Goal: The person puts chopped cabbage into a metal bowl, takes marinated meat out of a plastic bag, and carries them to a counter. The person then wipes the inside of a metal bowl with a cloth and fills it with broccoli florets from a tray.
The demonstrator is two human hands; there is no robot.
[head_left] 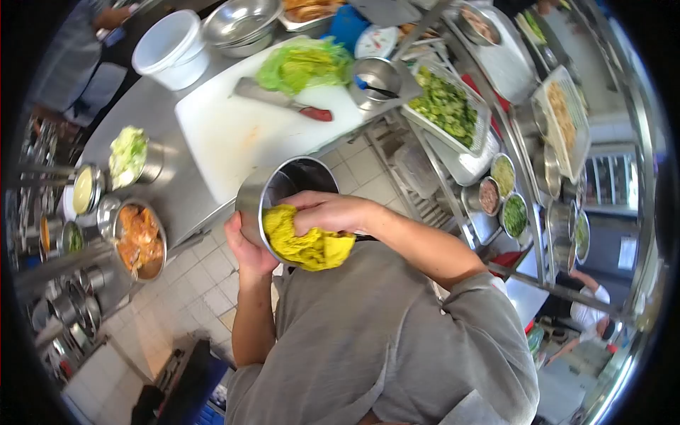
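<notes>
My left hand (248,246) grips a steel pot (249,193) from the outside, its thumb by the rim. The pot is tilted in front of my body with its mouth facing me. My right hand (324,212) is at the mouth, its fingers closed on a bunched yellow cloth (322,249). Part of the cloth hangs over the rim, and some fingertips are hidden in its folds. Past the pot, a white cutting board (223,134) carries a cleaver (265,93) with a red handle and leafy greens (301,65) in a clear bag.
On the steel counter stand a white bucket (170,49), steel bowls (242,25), a container of chopped lettuce (129,157) and a bowl of orange food (140,241). A basket of broccoli (445,106) and food pots line the right-hand rack. Another person (588,304) is at far right.
</notes>
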